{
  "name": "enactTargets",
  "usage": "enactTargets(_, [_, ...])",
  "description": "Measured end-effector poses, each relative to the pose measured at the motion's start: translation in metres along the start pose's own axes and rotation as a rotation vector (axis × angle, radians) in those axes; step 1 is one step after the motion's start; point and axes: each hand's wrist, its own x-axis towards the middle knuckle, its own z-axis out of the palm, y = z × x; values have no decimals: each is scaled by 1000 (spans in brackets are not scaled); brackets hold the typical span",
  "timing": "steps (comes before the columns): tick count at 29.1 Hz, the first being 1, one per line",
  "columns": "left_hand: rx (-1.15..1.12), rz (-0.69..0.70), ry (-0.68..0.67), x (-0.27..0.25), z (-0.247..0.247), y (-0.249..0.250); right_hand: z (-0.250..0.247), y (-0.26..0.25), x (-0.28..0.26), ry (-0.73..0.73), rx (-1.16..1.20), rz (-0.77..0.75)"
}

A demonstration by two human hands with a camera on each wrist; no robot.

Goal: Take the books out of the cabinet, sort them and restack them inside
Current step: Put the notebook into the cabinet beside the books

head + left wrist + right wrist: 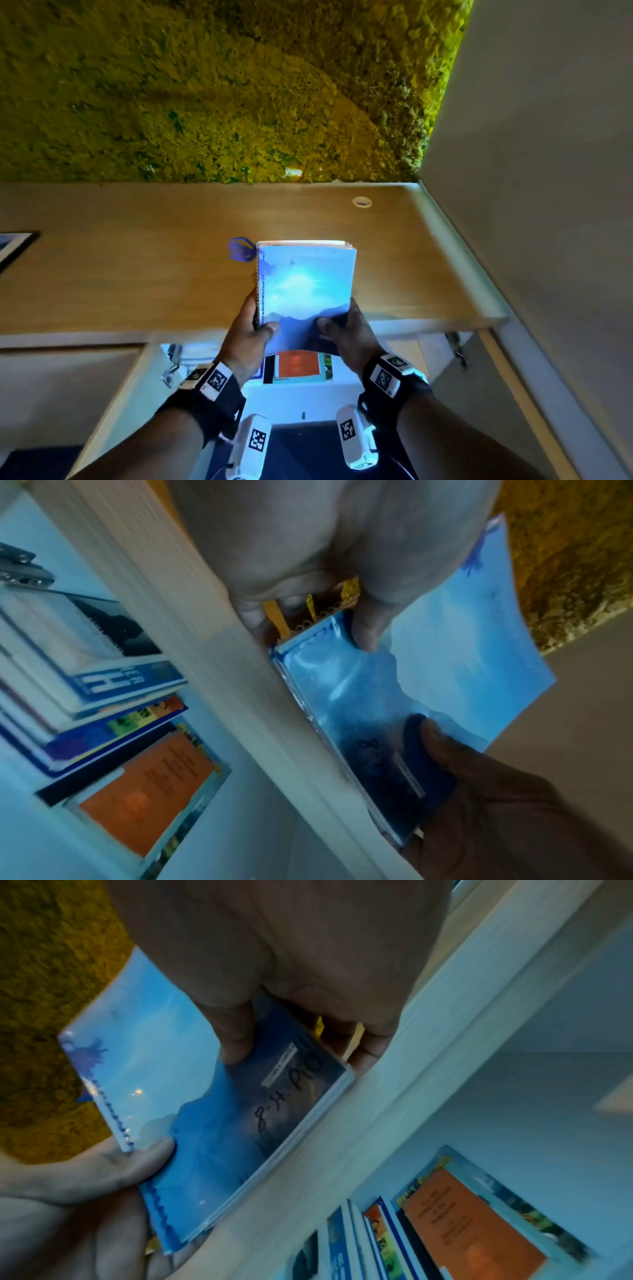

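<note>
A blue spiral-bound notebook (305, 291) (438, 669) (192, 1118) with a sky-and-mountain cover is held over the front edge of the wooden cabinet top (137, 260). My left hand (248, 334) (318, 610) grips its spiral side near the bottom, thumb on the cover. My right hand (344, 330) (260, 1026) grips the bottom right corner, thumb on the cover. Below, inside the open cabinet (308, 394), an orange book (298, 364) (143, 791) (469, 1229) lies on top of a stack, with more books (103, 696) beside it.
A moss-green wall (205, 85) rises behind the cabinet top, and a pale wall (548, 171) closes the right side. A white ring (362, 201) sits at the back of the top. A dark framed item (13, 245) lies at the left edge.
</note>
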Motion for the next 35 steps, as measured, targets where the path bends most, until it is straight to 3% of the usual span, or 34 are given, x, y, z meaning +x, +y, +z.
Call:
enactTargets(3, [48,-34,-63,-49,33,-7,-35,17,-53,-13,37,80])
enactTargets(7, [59,-161,-73,-104,67,-62,-78,64,-109,16,-22,160])
enactTargets(13, [121,-323,-144,-131,101,-164,-113,166,-134,78,-17,303])
enactTargets(20, [273,-309,-220,-42,110,-252,-124,235,-43,121,53,369])
enactTargets(24, [411,-147,-313,42,108,-306,-134,271,40,95,107,353])
enactTargets(27, [425,-25,-322,95,116,-326,-143,285,96,165,85,276])
enactTargets(30, [436,47,-418,137,126,-351,-156,293,142,218,61,232])
enactTargets(35, [887,53,-545,177,151,-378,-188,306,195,316,-30,212])
